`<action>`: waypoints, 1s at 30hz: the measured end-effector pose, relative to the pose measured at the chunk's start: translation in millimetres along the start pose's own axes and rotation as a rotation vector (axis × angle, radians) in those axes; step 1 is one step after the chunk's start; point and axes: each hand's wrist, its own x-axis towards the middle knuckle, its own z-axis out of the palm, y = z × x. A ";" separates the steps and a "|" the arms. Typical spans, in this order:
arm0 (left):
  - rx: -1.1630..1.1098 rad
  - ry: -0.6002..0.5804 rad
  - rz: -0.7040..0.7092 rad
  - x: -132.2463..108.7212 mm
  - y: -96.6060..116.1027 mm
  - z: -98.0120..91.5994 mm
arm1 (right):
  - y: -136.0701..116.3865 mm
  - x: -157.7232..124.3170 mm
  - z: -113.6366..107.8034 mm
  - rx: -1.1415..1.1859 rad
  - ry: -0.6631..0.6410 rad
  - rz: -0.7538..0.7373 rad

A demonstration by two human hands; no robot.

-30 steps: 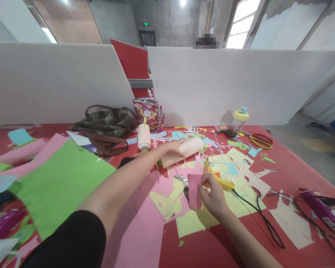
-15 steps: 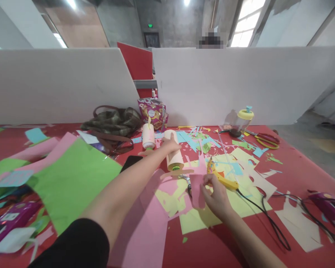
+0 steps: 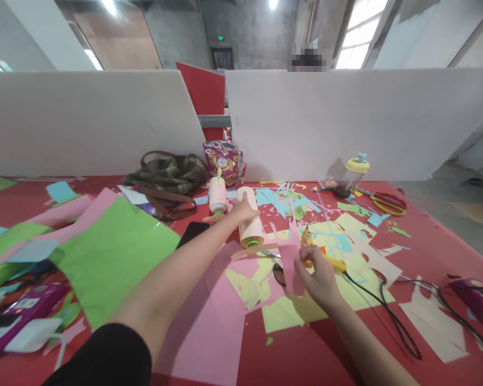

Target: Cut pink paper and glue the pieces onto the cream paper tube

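Note:
My left hand (image 3: 243,209) is wrapped over the upper part of a cream paper tube (image 3: 250,231), which lies on the table with a green end towards me. A curved tan paper strip (image 3: 253,251) sits at that end. Between the fingertips of my right hand (image 3: 317,273) is a piece of pink paper (image 3: 292,265), held above the yellow sheets. Just behind that hand lies a yellow glue gun (image 3: 337,264), partly covered by it. Scissors (image 3: 279,273) with dark handles rest beside the pink piece. A second, smaller cream tube (image 3: 217,194) stands left of my left hand.
Large green (image 3: 116,246) and pink sheets (image 3: 209,332) spread over the left. A plaid bag (image 3: 169,174) and a snack packet (image 3: 224,161) sit by the partition. At right are a yellow-lidded jar (image 3: 356,174), red-and-yellow scissors (image 3: 388,203) and trailing black cables (image 3: 398,327).
My right hand has risen slightly with the pink paper and covers more of the glue gun; more of the dark scissors handle shows. My left hand stays on the tube. The view has shifted a little.

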 end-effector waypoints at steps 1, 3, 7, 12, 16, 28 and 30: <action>0.010 -0.009 0.002 -2.3 -1.0 -1.2 | 1.1 0.3 -0.3 0.022 0.005 0.003; 0.030 -0.030 0.014 -8.5 -2.2 -3.3 | 3.1 1.4 -1.3 0.083 0.018 0.026; 0.068 -0.067 0.054 -24.3 -3.5 -2.9 | 6.2 4.9 -5.1 0.287 0.045 0.118; 0.109 -0.016 0.105 -39.8 -6.0 3.6 | 7.9 9.2 -9.2 0.425 0.073 0.206; 0.117 0.072 0.159 -47.2 -8.5 3.5 | 8.3 10.8 -9.9 0.442 0.091 0.231; -0.219 0.128 0.602 -105.8 -7.0 -6.5 | 3.4 12.8 -11.1 0.224 -0.161 0.144; -0.330 0.161 0.475 -104.2 -12.9 -5.4 | 1.3 14.8 -13.7 0.120 -0.218 0.113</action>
